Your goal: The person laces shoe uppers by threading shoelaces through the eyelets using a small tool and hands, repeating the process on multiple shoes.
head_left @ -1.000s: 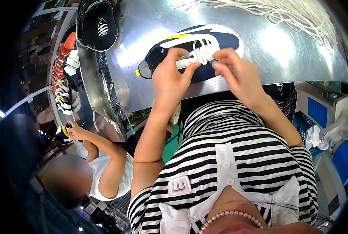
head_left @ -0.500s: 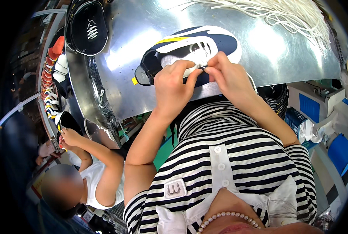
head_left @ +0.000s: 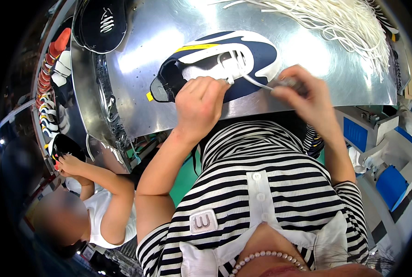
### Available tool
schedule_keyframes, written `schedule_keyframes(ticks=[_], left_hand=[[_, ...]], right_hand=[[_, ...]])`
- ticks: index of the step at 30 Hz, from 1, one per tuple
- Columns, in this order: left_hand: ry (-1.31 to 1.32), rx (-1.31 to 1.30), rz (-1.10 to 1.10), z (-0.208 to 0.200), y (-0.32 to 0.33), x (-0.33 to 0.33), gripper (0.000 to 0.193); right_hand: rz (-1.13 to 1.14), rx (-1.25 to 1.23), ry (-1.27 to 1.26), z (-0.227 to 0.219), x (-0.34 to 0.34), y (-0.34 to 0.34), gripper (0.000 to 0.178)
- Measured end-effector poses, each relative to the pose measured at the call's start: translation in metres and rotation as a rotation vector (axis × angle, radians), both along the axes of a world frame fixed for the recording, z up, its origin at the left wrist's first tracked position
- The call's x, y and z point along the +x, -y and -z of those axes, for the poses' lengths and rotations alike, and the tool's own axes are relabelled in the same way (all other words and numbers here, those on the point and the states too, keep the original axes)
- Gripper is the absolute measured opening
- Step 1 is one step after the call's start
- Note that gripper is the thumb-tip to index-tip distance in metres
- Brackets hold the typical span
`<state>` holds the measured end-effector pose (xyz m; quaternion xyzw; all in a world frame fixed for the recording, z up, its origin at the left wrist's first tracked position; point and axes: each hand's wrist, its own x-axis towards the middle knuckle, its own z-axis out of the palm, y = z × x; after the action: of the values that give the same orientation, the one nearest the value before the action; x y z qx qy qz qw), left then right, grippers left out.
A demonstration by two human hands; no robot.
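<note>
A navy and white sneaker [head_left: 266, 51] with a yellow stripe lies on its side on the metal table, toe pointing right. My left hand [head_left: 200, 104] is closed at its near edge, fingertips gripping the upper beside the eyelets; what exactly they pinch is partly hidden. From the eyelets a white shoelace [head_left: 254, 82] runs taut to the right. Its end goes into my right hand [head_left: 307, 97], which is closed on it and smeared by motion, off the shoe's toe side.
A bundle of white laces [head_left: 339, 23] spreads over the far right of the metal table [head_left: 146, 106]. A black laced shoe [head_left: 99, 25] stands at the far left. Left of the table, a co-worker's hands [head_left: 69, 164] hold a dark shoe beside a row of shoes.
My right hand has moved away to the right, drawing the lace out into a straight line. My left hand stays at the shoe, its fingers more curled.
</note>
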<state>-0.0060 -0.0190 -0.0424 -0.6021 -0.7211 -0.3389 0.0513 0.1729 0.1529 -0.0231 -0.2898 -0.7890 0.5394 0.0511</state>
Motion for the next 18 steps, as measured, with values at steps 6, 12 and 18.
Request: schedule_keyframes(ticks=[6, 12, 18], left_hand=[[-0.151, -0.001, 0.154, -0.003, 0.001, 0.007, 0.017], [-0.119, 0.035, 0.172, -0.001, 0.006, 0.007, 0.019], [0.053, -0.037, 0.196, -0.004, 0.002, 0.008, 0.019]], right_hand=[[-0.447, 0.301, -0.191, -0.017, -0.066, 0.001, 0.019], [-0.507, 0.262, -0.208, -0.005, -0.068, 0.002, 0.020], [-0.120, 0.633, -0.595, -0.041, -0.074, -0.019, 0.023]])
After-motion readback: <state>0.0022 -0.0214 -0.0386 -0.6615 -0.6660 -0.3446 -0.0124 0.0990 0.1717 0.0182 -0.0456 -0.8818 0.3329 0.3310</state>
